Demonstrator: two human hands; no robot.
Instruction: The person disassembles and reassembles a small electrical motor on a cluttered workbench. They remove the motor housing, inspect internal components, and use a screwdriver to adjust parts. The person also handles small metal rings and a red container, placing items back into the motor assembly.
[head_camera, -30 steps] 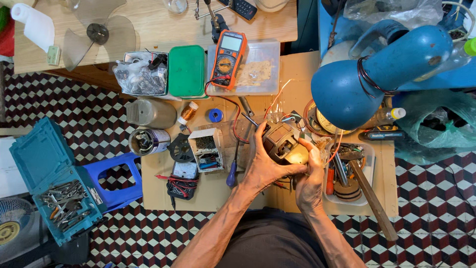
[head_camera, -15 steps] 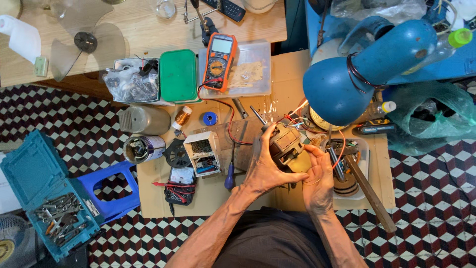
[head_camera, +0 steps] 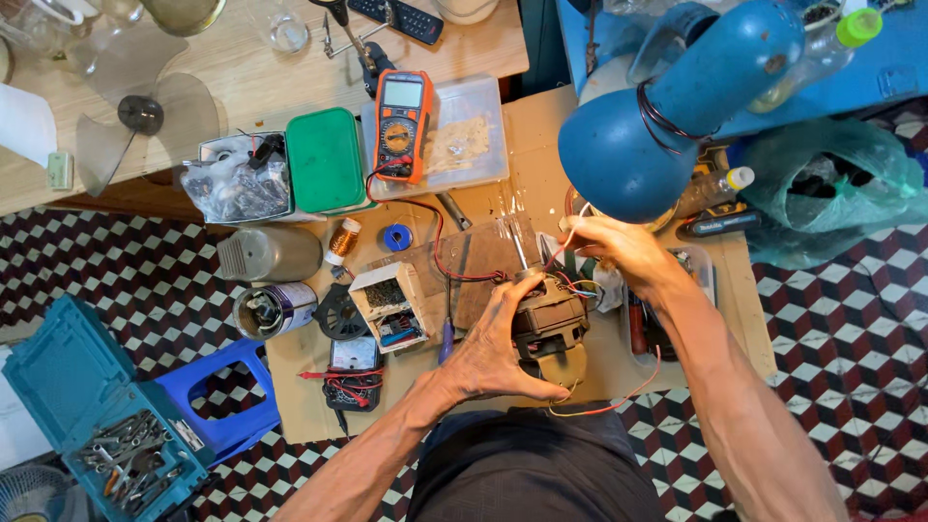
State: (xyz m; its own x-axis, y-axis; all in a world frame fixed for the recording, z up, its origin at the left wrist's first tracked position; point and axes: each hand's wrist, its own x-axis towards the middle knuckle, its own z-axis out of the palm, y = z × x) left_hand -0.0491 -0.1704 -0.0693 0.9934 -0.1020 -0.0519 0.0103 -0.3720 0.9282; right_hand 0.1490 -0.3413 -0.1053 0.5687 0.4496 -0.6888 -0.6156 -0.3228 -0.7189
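Note:
A small electric motor with a metal shaft and loose coloured wires sits low over the cardboard worktop, just in front of my lap. My left hand grips the motor's body from the left side. My right hand is up and to the right of it, beneath the blue lamp, with fingers pinched on the motor's thin wires near a tray of tools. A red wire loops down from the motor toward my lap.
An orange multimeter lies on a clear plastic box beside a green box. A copper wire spool, metal cans, a second meter, a blue stool and an open teal toolcase lie to the left. A green bag is at right.
The motor has dropped lower toward my lap in my left hand. My right hand left the motor body and rose to the wires under the lamp.

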